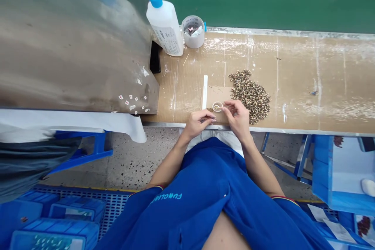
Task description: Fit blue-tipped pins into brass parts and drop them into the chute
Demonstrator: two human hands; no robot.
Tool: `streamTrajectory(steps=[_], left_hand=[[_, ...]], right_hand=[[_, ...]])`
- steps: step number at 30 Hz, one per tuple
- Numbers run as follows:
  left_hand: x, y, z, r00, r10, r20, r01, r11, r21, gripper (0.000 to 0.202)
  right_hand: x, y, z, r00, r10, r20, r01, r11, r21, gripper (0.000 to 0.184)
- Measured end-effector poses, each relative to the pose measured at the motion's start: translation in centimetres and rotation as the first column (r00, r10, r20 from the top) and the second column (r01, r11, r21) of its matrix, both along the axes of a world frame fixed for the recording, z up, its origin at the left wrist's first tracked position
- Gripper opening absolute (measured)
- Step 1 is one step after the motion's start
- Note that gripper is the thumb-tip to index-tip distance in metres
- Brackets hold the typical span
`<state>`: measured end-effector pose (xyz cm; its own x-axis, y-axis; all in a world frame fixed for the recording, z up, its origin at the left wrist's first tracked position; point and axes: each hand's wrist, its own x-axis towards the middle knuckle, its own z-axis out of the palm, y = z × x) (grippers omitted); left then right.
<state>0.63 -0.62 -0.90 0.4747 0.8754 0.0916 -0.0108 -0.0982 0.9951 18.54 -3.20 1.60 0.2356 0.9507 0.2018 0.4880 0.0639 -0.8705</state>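
Note:
My left hand (198, 122) rests at the near edge of the cardboard-covered bench (307, 86), fingers pinched on something small I cannot make out. My right hand (238, 116) is beside it, fingers curled and pinching a thin stick whose tip reaches into a small round cap (217, 106). A heap of several tiny brown-and-gold parts (250, 94) lies just right of my right hand. A white strip (204, 91) lies on the bench behind the cap.
A white squeeze bottle with a blue nozzle (164, 23) and a small clear cup (193, 31) stand at the back. A large metal panel (73, 43) rises on the left. Blue bins (340, 172) sit right; blue crates (58, 218) lie below left.

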Motion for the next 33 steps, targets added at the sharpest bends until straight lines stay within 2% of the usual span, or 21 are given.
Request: streamTrajectory(steps=[4,6,10,13,17,22,25,28,33], left_hand=[[0.0,0.2,0.5,0.998,0.024,-0.066,-0.015,0.991,0.13,0.016],[0.0,0.3,0.7,0.997,0.022,-0.074,-0.011,0.988,0.152,0.016],[0.0,0.1,0.8,0.999,0.008,-0.054,-0.004,0.997,0.079,0.017],[0.3,-0.1,0.6,0.996,0.023,-0.081,-0.022,1.0,0.012,0.017],[0.8,-0.2,0.6,0.986,0.073,-0.147,-0.071,0.997,0.022,0.016],[0.9,-0.2,0.9,0.98,0.069,-0.187,-0.058,0.996,0.064,0.014],[1.0,-0.1,0.9,0.975,0.078,-0.206,-0.064,0.995,0.076,0.012],[1.0,-0.1,0.8,0.976,0.078,-0.202,-0.056,0.992,0.115,0.01],[0.9,-0.1,0.8,0.975,0.059,-0.215,-0.024,0.987,0.16,0.01]], right_hand=[[0.2,0.0,-0.1,0.998,0.03,0.059,-0.033,0.998,0.048,0.013],[0.2,0.3,-0.3,0.992,0.058,0.115,-0.069,0.993,0.094,0.011],[-0.1,1.4,-0.3,0.955,0.131,0.268,-0.17,0.977,0.128,0.009],[0.2,2.0,0.2,0.92,0.143,0.365,-0.205,0.969,0.137,0.014],[1.3,2.3,1.0,0.887,0.167,0.431,-0.236,0.965,0.112,0.016],[1.4,2.0,1.0,0.913,0.244,0.326,-0.281,0.957,0.072,0.015],[1.0,1.3,0.9,0.972,0.159,0.173,-0.174,0.982,0.072,0.015],[0.9,0.1,1.3,0.997,0.068,0.028,-0.069,0.997,0.02,0.021],[0.9,-1.5,2.3,0.998,0.058,-0.026,-0.059,0.996,-0.073,0.023]])
